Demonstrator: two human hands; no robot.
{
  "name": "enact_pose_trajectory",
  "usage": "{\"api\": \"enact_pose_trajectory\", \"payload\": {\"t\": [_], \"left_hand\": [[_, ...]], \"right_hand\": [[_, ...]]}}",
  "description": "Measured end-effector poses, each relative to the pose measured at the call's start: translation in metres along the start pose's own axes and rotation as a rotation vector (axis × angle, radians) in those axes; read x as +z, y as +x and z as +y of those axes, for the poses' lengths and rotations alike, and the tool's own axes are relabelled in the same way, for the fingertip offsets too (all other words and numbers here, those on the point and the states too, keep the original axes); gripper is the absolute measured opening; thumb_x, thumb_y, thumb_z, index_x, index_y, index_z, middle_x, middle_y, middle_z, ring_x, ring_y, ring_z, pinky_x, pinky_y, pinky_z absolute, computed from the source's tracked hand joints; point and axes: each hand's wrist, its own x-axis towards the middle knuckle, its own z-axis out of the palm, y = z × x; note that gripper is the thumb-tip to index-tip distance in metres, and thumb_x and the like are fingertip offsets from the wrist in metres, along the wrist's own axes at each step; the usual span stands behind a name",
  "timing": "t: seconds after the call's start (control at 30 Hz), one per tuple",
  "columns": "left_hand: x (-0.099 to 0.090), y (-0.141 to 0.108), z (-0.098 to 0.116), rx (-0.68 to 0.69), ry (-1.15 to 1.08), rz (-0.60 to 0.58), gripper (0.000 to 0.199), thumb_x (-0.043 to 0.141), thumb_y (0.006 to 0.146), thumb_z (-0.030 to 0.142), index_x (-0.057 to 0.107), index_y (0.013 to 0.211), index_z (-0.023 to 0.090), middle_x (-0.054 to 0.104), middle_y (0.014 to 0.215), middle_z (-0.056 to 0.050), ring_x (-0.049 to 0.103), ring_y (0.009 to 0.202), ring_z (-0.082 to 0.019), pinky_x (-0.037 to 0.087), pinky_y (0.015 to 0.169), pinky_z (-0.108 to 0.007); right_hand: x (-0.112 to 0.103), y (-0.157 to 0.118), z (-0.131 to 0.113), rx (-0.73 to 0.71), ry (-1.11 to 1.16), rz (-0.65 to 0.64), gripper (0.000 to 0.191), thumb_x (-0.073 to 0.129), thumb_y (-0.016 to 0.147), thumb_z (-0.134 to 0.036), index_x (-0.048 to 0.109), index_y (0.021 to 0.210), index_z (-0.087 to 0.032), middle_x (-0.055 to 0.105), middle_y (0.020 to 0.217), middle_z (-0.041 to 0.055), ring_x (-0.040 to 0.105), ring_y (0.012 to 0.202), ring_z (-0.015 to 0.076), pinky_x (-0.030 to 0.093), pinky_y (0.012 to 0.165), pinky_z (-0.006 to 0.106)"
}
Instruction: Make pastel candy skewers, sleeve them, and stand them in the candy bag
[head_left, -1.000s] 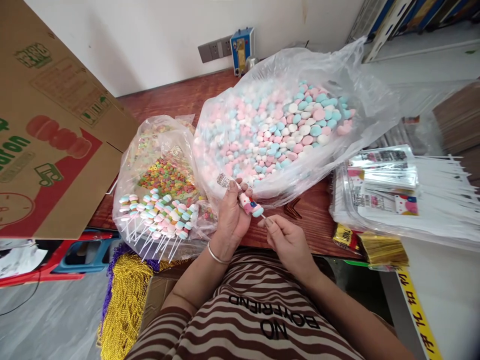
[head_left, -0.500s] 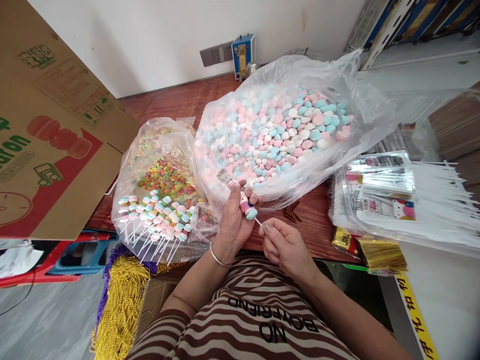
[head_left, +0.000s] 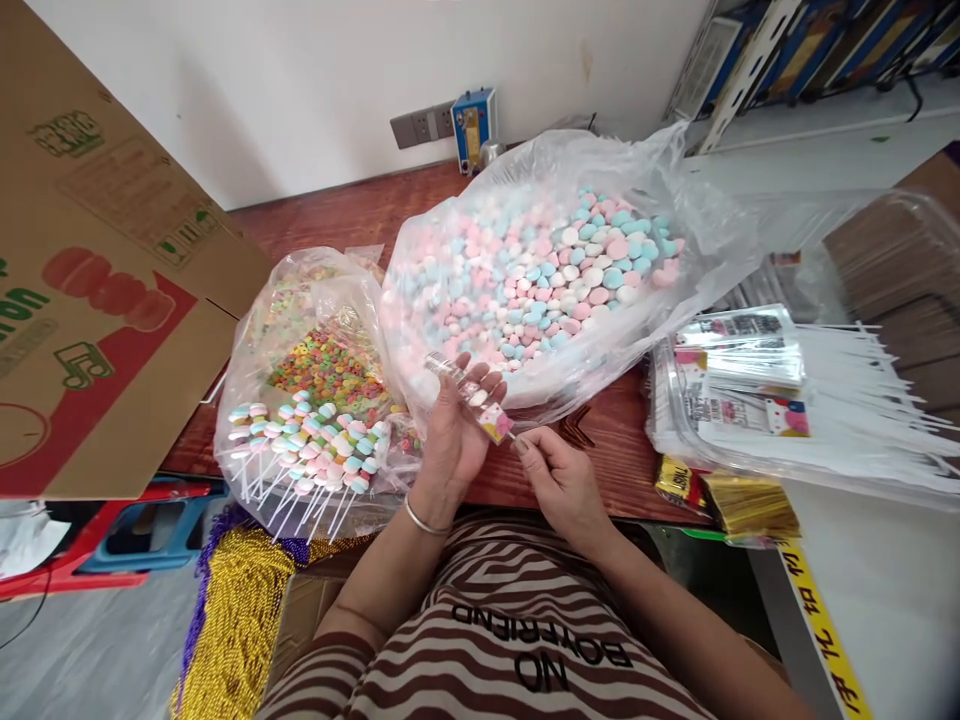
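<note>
My left hand [head_left: 456, 445] holds a small clear printed wrapper [head_left: 493, 422] slantwise across its fingers, the thumb lying over it. Inside the wrapper is a marshmallow skewer [head_left: 475, 398], partly hidden by the print. Its white stick points down to the right, where my right hand [head_left: 561, 482] pinches the end between thumb and forefinger. Left of my hands, several finished marshmallow skewers [head_left: 330, 440] lie on a clear bag of coloured cereal rings [head_left: 322, 365]. Behind my hands spreads a large clear bag of loose pink, blue and white marshmallows [head_left: 592, 275].
To the right, a clear plastic tray [head_left: 675, 435] holds white sticks [head_left: 847, 390] and packs of wrappers [head_left: 742, 345]. Gold twist ties [head_left: 750, 505] lie at the table's front edge. A large cardboard box [head_left: 112, 260] stands at left. A blue device [head_left: 474, 128] is by the wall.
The skewer has gone deeper into the wrapper, whose printed end now reaches down to the stick. My left fingers have loosened and straightened. The view has shifted slightly.
</note>
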Motion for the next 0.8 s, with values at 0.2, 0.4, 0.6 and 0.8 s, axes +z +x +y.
{"api": "enact_pose_trajectory", "payload": {"t": [0.2,0.4,0.6,0.8], "left_hand": [[0.005,0.009,0.021,0.065,-0.021,0.043,0.021,0.073,0.091,0.039,0.067,0.096,0.019,0.038,0.06,0.009,0.039,0.049,-0.004,0.043,0.055,-0.017],[0.011,-0.004,-0.011,-0.066,-0.007,-0.035,0.027,0.075,0.089,0.042,0.065,0.097,0.018,0.032,0.058,0.011,0.029,0.044,-0.003,0.035,0.048,-0.017],[-0.001,-0.017,-0.026,-0.094,0.243,-0.138,0.044,0.084,0.076,0.048,0.07,0.106,0.019,0.069,0.09,-0.001,0.062,0.074,-0.011,0.05,0.077,-0.026],[-0.02,-0.021,-0.026,-0.039,0.559,-0.155,0.031,0.073,0.087,0.048,0.078,0.088,0.017,0.072,0.082,-0.003,0.062,0.079,-0.017,0.048,0.076,-0.027]], "right_hand": [[0.0,-0.012,0.006,-0.384,-0.415,0.047,0.02,0.049,0.104,-0.02,0.066,0.114,-0.014,0.074,0.08,0.0057,0.066,0.065,0.0158,0.045,0.063,0.027],[0.01,-0.011,0.003,-0.389,-0.503,0.105,0.028,0.039,0.107,-0.023,0.064,0.096,-0.016,0.068,0.066,0.003,0.061,0.055,0.0146,0.04,0.057,0.027],[0.003,0.003,0.0,-0.38,-0.532,0.258,0.019,0.045,0.106,-0.02,0.062,0.104,-0.014,0.074,0.078,0.0065,0.064,0.059,0.0153,0.041,0.059,0.028],[-0.005,0.003,0.008,-0.508,-0.696,0.306,0.015,0.053,0.101,-0.016,0.06,0.114,-0.013,0.076,0.079,0.0077,0.059,0.054,0.0153,0.038,0.059,0.032]]}}
